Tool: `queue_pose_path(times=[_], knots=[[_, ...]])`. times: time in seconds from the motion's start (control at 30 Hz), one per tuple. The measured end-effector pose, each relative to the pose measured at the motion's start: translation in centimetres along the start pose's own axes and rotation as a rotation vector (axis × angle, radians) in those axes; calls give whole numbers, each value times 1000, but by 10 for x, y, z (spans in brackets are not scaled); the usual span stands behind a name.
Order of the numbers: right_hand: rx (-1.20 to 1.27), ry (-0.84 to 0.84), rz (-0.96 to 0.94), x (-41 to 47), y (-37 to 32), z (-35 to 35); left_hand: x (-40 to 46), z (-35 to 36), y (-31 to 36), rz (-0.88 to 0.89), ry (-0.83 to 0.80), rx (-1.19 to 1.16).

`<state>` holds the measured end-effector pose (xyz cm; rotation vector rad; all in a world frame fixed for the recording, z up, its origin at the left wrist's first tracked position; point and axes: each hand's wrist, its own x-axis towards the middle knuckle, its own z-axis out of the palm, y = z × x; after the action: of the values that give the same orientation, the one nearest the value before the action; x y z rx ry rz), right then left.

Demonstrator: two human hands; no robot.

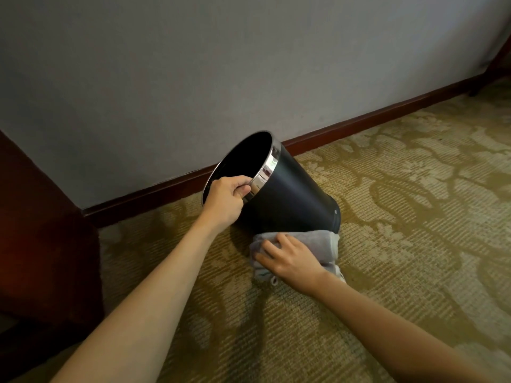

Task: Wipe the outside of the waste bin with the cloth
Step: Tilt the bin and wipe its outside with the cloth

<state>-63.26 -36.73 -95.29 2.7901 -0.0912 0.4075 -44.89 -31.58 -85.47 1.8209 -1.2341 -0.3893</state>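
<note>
Right hand (290, 261), the nearer one, lies flat with fingers spread on the folded grey cloth (312, 244), pressing it to the near underside of the bin (293, 200). Bin lies just beyond this hand, tilted, long axis running from its mouth at far left to its base at right on the patterned carpet (401, 217). Left hand (225, 200) grips the shiny metal rim (266, 172). Bin body is smooth, dark and tapered; cloth looks soft.
</note>
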Motion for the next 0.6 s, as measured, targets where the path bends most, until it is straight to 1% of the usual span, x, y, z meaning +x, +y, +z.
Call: queue_pose_path(times=[0.07,0.1,0.2,0.37,0.5,0.6], knots=[[24,-73,41,-21,5,6,0,-1,0,-8,-10,-4],[33,-74,68,-30,9,8,0,-2,0,-21,-12,-11],[115,4,197,-44,23,6,1,-5,-2,-44,-6,-28],[444,291,661,-22,43,-10,-1,-13,-7,-42,42,-60],[690,404,1039,-12,59,-6,-5,-18,-16,-70,15,-68],[810,448,1241,-23,62,4,-7,-20,-21,-76,7,-73]])
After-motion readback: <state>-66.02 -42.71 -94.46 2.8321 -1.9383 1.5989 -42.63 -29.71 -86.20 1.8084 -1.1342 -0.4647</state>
